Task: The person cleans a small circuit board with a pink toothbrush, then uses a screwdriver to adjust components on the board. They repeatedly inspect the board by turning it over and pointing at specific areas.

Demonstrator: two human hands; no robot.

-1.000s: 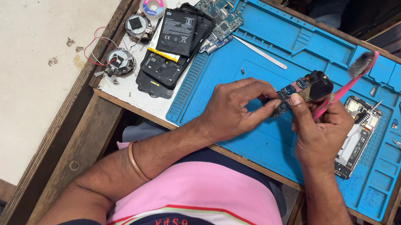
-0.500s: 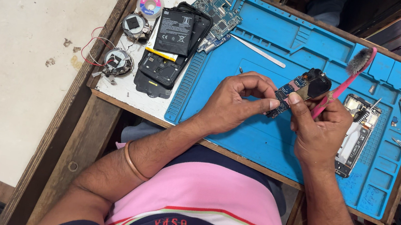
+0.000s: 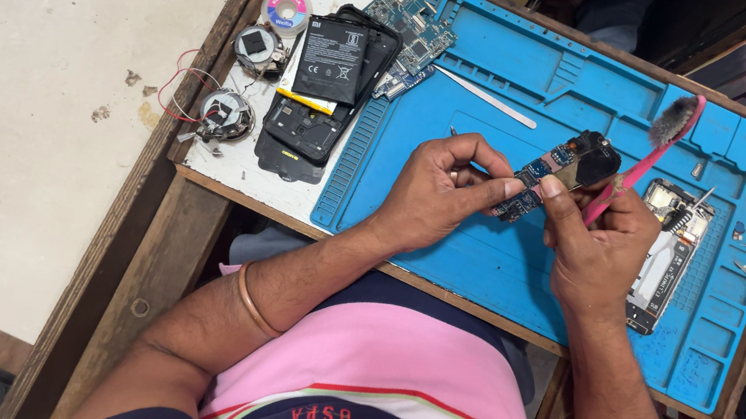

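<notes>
A small phone circuit board [image 3: 557, 170], dark with blue and copper-coloured patches, is held tilted above the blue work mat, pinched at its lower end. A pink toothbrush [image 3: 645, 156] slants beside it, its grey, seemingly worn bristles pointing up and away.

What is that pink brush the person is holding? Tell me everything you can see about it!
The pink brush looks like a plastic toothbrush: a long, thin pink handle with a head of worn, greyish bristles at the top. It stands tilted, bristles up and away from the person, over the blue mat. The right hand grips its lower handle, which hides that end. The same hand and the left hand pinch a small circuit board just beside the brush. The bristles touch nothing.
</notes>
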